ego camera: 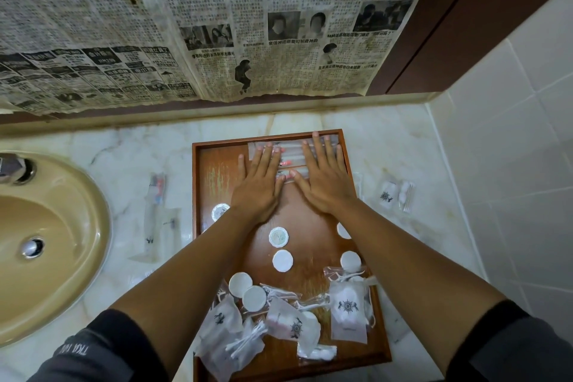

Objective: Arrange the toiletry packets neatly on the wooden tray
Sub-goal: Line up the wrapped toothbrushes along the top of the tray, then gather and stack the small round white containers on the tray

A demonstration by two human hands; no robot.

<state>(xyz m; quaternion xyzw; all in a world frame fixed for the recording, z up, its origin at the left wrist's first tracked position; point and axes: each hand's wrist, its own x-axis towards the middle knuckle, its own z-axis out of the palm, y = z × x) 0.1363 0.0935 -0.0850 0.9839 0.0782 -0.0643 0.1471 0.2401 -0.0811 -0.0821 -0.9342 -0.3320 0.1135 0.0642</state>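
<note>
A wooden tray [217, 170] lies on the marble counter. Both hands lie flat on clear toothbrush packets [290, 153] lined up at the tray's far end. My left hand [259, 183] presses their left part with straight fingers. My right hand [324, 178] presses their right part the same way. Several round white soap packets [279, 237] sit in the tray's middle. A loose heap of clear packets with cotton buds and a printed pouch [347, 307] fills the tray's near end.
A beige sink [46, 242] sits at the left. Clear toothbrush packets [156, 211] lie on the counter between sink and tray. Another small packet [395, 195] lies right of the tray by the tiled wall. Newspaper [186, 25] covers the mirror behind.
</note>
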